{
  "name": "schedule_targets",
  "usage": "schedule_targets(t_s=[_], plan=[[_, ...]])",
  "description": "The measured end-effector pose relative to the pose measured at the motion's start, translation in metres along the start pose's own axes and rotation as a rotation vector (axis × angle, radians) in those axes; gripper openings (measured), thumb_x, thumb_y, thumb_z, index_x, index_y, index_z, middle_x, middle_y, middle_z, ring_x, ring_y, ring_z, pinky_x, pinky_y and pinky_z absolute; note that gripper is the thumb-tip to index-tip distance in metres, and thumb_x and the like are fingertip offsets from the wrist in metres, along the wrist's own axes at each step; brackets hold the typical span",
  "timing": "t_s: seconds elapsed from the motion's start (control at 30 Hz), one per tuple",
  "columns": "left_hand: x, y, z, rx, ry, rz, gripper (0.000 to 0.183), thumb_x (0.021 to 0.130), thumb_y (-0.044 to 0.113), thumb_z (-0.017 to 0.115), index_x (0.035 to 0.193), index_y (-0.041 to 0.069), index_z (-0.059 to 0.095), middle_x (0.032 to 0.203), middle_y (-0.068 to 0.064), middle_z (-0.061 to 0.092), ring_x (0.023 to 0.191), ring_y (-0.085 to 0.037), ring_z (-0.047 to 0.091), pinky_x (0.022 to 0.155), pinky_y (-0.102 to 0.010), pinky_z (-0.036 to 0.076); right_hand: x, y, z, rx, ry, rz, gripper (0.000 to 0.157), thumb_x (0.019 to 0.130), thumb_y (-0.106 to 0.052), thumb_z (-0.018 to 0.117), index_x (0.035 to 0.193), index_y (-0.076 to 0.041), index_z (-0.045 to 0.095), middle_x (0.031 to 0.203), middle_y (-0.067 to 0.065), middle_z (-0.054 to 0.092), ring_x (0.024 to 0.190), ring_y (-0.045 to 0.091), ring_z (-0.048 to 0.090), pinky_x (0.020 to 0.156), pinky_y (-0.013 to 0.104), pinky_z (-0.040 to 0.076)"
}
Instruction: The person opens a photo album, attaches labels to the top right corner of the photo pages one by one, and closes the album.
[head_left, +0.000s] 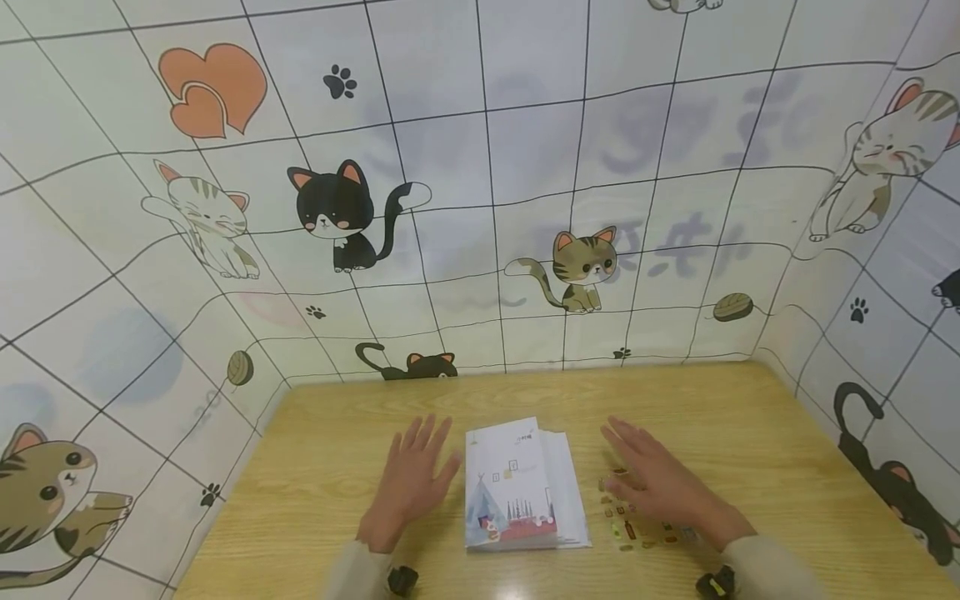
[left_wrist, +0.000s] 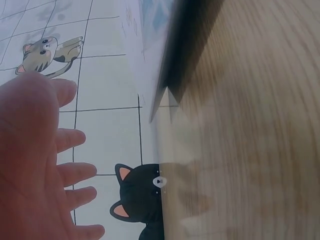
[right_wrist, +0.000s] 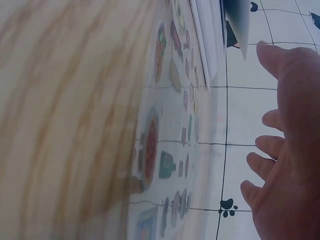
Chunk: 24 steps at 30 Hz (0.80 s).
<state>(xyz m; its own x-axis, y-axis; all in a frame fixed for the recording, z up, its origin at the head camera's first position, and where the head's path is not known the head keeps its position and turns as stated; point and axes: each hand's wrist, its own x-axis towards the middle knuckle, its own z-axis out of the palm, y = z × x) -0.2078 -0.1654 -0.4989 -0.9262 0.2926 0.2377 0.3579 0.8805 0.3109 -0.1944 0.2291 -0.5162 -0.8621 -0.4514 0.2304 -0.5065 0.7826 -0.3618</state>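
Observation:
A booklet (head_left: 504,492) with an illustrated white cover, a blue tent drawn at its lower left, lies mid-table on top of white paper sheets (head_left: 567,492) that stick out on its right. Left of it, my left hand (head_left: 414,479) is held palm down with fingers spread, its thumb close to the booklet's edge. Over on the right, my right hand (head_left: 663,479) hovers with fingers extended above a clear sheet of small food-like stickers (head_left: 628,529), hiding part of it. Bottle and plate shapes show on the sticker sheet in the right wrist view. Neither hand holds anything.
The wooden table (head_left: 337,433) meets a wall covering (head_left: 450,250) with a grid and cartoon cats along its back and sides. A dark wrist device (head_left: 402,580) sits at the left sleeve, another (head_left: 715,582) at the right sleeve.

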Motion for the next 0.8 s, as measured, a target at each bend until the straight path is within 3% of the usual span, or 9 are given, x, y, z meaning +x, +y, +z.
schedule_targets(t_s=[0.1,0.23,0.5,0.8], plan=[[0.002,0.005,0.001,-0.005,-0.005,0.013,0.059,0.101,0.042,0.049,0.152,0.014,0.041,0.156,-0.019,0.037,0.146,-0.041,0.028,0.114,-0.065,0.02,0.003,-0.004,0.002,-0.004,-0.001,-0.027,0.077,0.095,-0.043,0.064,0.153,-0.003,0.034,0.16,0.019,0.029,0.143,0.042,0.032,0.113,0.061,0.026],[0.006,0.013,0.002,-0.024,-0.038,0.017,0.061,0.101,0.046,0.047,0.152,0.014,0.04,0.157,-0.018,0.036,0.147,-0.039,0.027,0.115,-0.064,0.019,0.007,-0.008,0.007,-0.006,-0.011,-0.049,0.079,0.094,-0.044,0.065,0.154,-0.006,0.033,0.16,0.016,0.028,0.143,0.039,0.033,0.113,0.058,0.029],[0.011,0.032,0.008,-0.048,-0.066,0.05,0.063,0.101,0.046,0.046,0.152,0.01,0.039,0.156,-0.019,0.038,0.145,-0.041,0.03,0.114,-0.065,0.023,0.017,-0.017,0.015,0.022,-0.026,-0.1,0.08,0.094,-0.049,0.062,0.154,-0.006,0.032,0.16,0.014,0.03,0.143,0.039,0.034,0.113,0.056,0.03],[0.015,0.048,0.016,-0.106,-0.122,0.018,0.069,0.1,0.047,0.049,0.155,0.008,0.031,0.158,-0.017,0.034,0.147,-0.038,0.028,0.117,-0.059,0.021,0.026,-0.029,0.024,0.112,-0.131,-0.068,0.082,0.093,-0.054,0.061,0.155,-0.01,0.032,0.161,0.013,0.027,0.145,0.039,0.03,0.114,0.058,0.028]])
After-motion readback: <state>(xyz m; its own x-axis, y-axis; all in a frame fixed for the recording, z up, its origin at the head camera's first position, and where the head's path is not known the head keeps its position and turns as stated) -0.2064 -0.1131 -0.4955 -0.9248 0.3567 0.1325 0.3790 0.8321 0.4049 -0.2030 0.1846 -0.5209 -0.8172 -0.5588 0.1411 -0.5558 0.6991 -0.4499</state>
